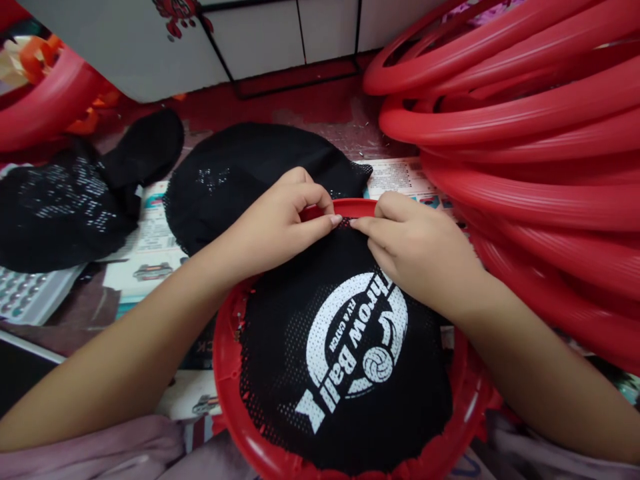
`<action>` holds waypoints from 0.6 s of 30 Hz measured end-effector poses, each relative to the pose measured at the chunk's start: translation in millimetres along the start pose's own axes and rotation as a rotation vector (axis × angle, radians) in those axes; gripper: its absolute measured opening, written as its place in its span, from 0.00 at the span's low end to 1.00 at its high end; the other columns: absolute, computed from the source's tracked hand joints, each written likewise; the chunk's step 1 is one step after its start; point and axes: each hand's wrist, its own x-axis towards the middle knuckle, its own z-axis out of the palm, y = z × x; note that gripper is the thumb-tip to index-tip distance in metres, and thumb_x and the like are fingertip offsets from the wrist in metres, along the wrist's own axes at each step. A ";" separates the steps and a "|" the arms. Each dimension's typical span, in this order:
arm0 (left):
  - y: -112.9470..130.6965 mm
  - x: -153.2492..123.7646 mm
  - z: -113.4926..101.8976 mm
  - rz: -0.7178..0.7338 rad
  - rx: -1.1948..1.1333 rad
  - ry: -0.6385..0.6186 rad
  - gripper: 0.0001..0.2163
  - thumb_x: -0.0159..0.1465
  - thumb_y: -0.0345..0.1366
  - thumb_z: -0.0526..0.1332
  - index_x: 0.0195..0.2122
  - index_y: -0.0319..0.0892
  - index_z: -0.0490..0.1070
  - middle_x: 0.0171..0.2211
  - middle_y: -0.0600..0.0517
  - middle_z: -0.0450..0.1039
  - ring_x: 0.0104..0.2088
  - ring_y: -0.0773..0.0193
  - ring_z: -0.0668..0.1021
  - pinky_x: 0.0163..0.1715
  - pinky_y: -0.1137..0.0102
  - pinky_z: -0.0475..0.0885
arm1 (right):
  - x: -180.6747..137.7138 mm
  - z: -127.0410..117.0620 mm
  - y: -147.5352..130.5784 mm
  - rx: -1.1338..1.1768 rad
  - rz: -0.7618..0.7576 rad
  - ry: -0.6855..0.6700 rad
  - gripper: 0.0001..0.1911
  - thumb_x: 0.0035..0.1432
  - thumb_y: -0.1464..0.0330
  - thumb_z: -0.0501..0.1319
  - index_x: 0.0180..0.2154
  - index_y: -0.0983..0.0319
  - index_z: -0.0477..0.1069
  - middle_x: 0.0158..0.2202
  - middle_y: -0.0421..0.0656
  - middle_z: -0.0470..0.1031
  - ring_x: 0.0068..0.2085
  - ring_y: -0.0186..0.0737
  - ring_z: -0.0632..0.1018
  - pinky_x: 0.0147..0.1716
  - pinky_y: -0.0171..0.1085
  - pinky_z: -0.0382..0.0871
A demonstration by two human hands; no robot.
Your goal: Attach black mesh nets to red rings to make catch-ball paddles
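— Several red rings (510, 140) at two o'clock. Nearer?
— Red hoop (227, 380) at six, around black mesh (345, 360).
— Progress?
— Seemingly fastened along hoop's six; gapped at three, so likely unfinished.
— Room?
— Tight at two against rings; spare black fabric (270, 160) at eleven, printed paper (397, 177) at one.
— Grip?
— Left hand (287, 220) at hoop's twelve, thumb and forefinger pinching mesh edge; right hand (425, 247) just beside, fingertip on same edge. Thumb hidden: cannot tell if pinching.
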 end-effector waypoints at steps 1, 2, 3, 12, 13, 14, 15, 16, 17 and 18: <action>0.1 0.1 0.3 -0.004 0.008 -0.001 0.08 0.60 0.39 0.61 0.29 0.40 0.75 0.32 0.52 0.63 0.32 0.65 0.69 0.35 0.68 0.67 | 0.2 -0.1 0.0 -0.002 0.005 -0.017 0.15 0.63 0.74 0.53 0.40 0.63 0.78 0.32 0.45 0.71 0.30 0.37 0.67 0.28 0.36 0.55; 0.2 0.3 0.4 -0.009 0.016 -0.004 0.08 0.60 0.38 0.61 0.29 0.40 0.75 0.32 0.52 0.63 0.32 0.64 0.69 0.35 0.68 0.67 | 0.4 -0.4 0.1 -0.002 0.010 -0.033 0.15 0.63 0.74 0.53 0.40 0.63 0.78 0.33 0.45 0.71 0.30 0.37 0.67 0.28 0.36 0.54; 0.4 0.6 0.4 -0.016 0.023 -0.007 0.08 0.60 0.38 0.61 0.29 0.39 0.75 0.32 0.52 0.63 0.33 0.64 0.70 0.35 0.67 0.67 | 0.6 -0.7 0.2 -0.003 0.016 -0.046 0.15 0.63 0.74 0.53 0.41 0.62 0.78 0.33 0.45 0.71 0.30 0.37 0.67 0.27 0.36 0.53; 0.0 4.4 -2.6 -0.080 0.028 -0.026 0.08 0.56 0.39 0.63 0.25 0.40 0.75 0.29 0.52 0.68 0.31 0.64 0.71 0.34 0.67 0.67 | -0.3 -7.1 0.1 -0.001 -0.039 -0.102 0.14 0.63 0.75 0.54 0.40 0.62 0.78 0.31 0.43 0.72 0.29 0.36 0.65 0.26 0.36 0.50; 0.4 4.1 -2.7 -0.088 0.024 -0.019 0.07 0.55 0.38 0.63 0.25 0.40 0.75 0.28 0.53 0.68 0.30 0.64 0.71 0.32 0.67 0.67 | -0.6 -8.0 -0.1 -0.001 -0.040 -0.110 0.13 0.63 0.75 0.55 0.41 0.62 0.78 0.31 0.43 0.72 0.29 0.36 0.65 0.26 0.36 0.50; 1.0 3.8 -2.6 -0.095 0.022 -0.012 0.06 0.55 0.37 0.63 0.24 0.40 0.75 0.27 0.53 0.68 0.30 0.65 0.71 0.32 0.67 0.66 | -0.9 -8.7 -0.2 -0.001 -0.039 -0.119 0.13 0.62 0.75 0.55 0.41 0.62 0.78 0.32 0.43 0.72 0.29 0.36 0.66 0.26 0.36 0.50; 1.6 3.5 -2.4 -0.102 0.020 -0.006 0.06 0.54 0.36 0.63 0.24 0.40 0.75 0.27 0.53 0.68 0.29 0.65 0.71 0.31 0.68 0.66 | -1.1 -9.2 -0.3 -0.002 -0.036 -0.123 0.13 0.62 0.75 0.55 0.42 0.62 0.78 0.32 0.43 0.72 0.29 0.36 0.66 0.26 0.36 0.50; 2.0 3.2 -2.1 -0.111 0.015 -0.001 0.05 0.53 0.36 0.63 0.24 0.40 0.75 0.27 0.53 0.68 0.29 0.65 0.71 0.31 0.68 0.66 | -1.3 -9.6 -0.4 -0.003 -0.033 -0.128 0.13 0.62 0.75 0.56 0.42 0.61 0.78 0.32 0.43 0.72 0.29 0.36 0.66 0.26 0.36 0.50; 2.2 2.9 -1.7 -0.120 0.006 0.000 0.05 0.53 0.35 0.63 0.23 0.40 0.75 0.27 0.53 0.68 0.28 0.66 0.70 0.31 0.68 0.66 | -1.4 -10.0 -0.5 -0.004 -0.031 -0.132 0.13 0.62 0.75 0.56 0.42 0.61 0.78 0.31 0.43 0.72 0.29 0.36 0.67 0.25 0.36 0.50; 2.0 2.7 -1.3 -0.127 -0.006 0.000 0.05 0.53 0.35 0.63 0.23 0.40 0.75 0.27 0.53 0.68 0.28 0.66 0.71 0.30 0.68 0.66 | -1.5 -10.4 -0.4 -0.002 -0.032 -0.137 0.13 0.62 0.75 0.56 0.42 0.61 0.79 0.31 0.43 0.72 0.29 0.36 0.67 0.25 0.36 0.50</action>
